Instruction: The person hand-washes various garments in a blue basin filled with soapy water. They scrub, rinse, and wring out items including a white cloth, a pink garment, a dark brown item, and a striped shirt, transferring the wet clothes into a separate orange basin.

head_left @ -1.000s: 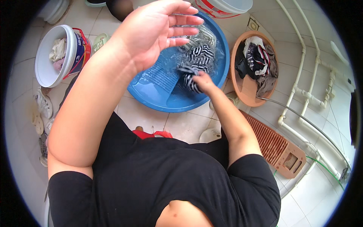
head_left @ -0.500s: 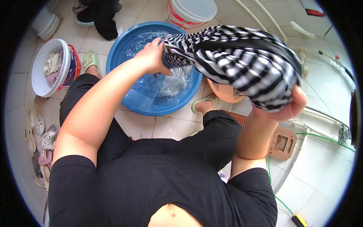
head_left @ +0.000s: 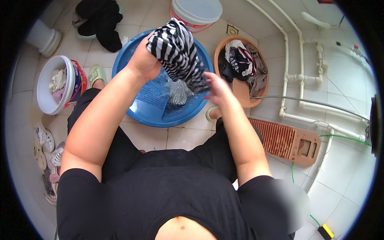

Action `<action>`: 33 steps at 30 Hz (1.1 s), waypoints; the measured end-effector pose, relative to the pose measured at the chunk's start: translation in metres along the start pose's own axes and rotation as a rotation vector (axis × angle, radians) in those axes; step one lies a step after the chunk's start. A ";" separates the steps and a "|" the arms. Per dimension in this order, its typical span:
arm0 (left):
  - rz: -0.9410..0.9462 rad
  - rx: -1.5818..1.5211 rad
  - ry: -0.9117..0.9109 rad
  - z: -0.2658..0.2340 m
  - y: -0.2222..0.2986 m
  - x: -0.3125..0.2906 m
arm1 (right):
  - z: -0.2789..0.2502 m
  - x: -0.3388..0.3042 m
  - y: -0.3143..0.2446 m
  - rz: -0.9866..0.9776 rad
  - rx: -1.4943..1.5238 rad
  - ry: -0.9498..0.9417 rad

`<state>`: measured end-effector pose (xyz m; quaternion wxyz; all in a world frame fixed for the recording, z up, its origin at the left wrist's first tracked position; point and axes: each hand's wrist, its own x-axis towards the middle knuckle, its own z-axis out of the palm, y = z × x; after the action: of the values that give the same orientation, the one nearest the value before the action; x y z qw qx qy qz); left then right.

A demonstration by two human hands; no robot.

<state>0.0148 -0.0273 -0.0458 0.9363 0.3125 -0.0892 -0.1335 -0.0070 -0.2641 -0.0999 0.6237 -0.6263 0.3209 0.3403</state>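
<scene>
A black-and-white striped garment [head_left: 174, 48] hangs bunched over the blue basin [head_left: 178, 120]. My left hand [head_left: 145, 61] is closed on its upper left part. At its lower right end, my right hand [head_left: 219, 89] has the cloth between thumb and fingers; this end is blurred. Water fills the basin, and a ribbed washboard surface [head_left: 153, 97] is moulded into its near left side. Beneath the garment, a pale, crumpled striped cloth [head_left: 180, 93] lies in the water.
An orange basin [head_left: 241, 96] with dark and white clothes stands to the right. Nearby lies a brown washboard [head_left: 276, 140]. A white bucket [head_left: 196, 10] stands behind; another bucket [head_left: 44, 86] holding laundry is at left. Shoes [head_left: 48, 140] line the left wall; pipes [head_left: 287, 60] run along the right.
The striped garment has swung from the right to above the blue basin. My right hand has moved left and lower with it; the orange basin has come into full view.
</scene>
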 end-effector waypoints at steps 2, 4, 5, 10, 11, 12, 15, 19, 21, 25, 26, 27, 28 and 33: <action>-0.040 -0.109 0.165 0.007 -0.007 -0.009 | 0.042 -0.010 -0.001 0.234 0.441 -0.075; -0.161 -0.241 0.200 0.012 -0.026 -0.014 | 0.051 -0.007 0.007 0.197 0.684 -0.536; -0.221 -0.284 0.201 0.016 -0.032 -0.017 | 0.056 -0.010 0.008 0.101 0.716 -0.599; -0.205 -0.268 0.067 0.017 -0.033 -0.030 | 0.059 -0.003 -0.006 -0.133 0.958 -0.607; -0.226 -0.268 0.136 0.011 -0.027 -0.027 | 0.058 0.002 -0.011 -0.134 0.944 -0.542; -0.242 -0.268 0.205 0.005 -0.021 -0.023 | 0.059 0.001 -0.019 -0.134 0.927 -0.479; -0.120 0.081 0.489 -0.012 -0.003 -0.004 | 0.059 -0.018 -0.036 -0.118 0.967 -0.419; -0.230 0.063 0.563 -0.028 -0.001 0.010 | 0.069 -0.050 -0.047 -0.135 0.866 -0.592; -0.275 0.105 0.452 -0.031 -0.014 0.006 | 0.077 -0.066 -0.042 -0.081 0.807 -0.727; -0.110 0.201 0.044 -0.070 -0.039 0.002 | 0.082 -0.050 -0.017 0.140 0.989 -0.922; -0.141 0.079 0.054 -0.064 -0.036 0.002 | 0.079 -0.045 -0.013 0.162 1.094 -1.072; -0.151 0.012 0.064 -0.053 -0.026 0.003 | 0.080 -0.041 -0.011 0.157 1.031 -1.006; -0.177 -0.033 0.128 -0.034 -0.016 0.007 | 0.077 -0.040 -0.010 0.139 0.973 -0.921; 0.053 0.067 0.136 -0.023 0.009 0.013 | 0.064 -0.036 -0.010 0.064 0.803 -0.754</action>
<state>0.0350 -0.0111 -0.0573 0.9324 0.3494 -0.0379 -0.0841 -0.0201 -0.2011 -0.0639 0.8747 -0.1640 0.1985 0.4106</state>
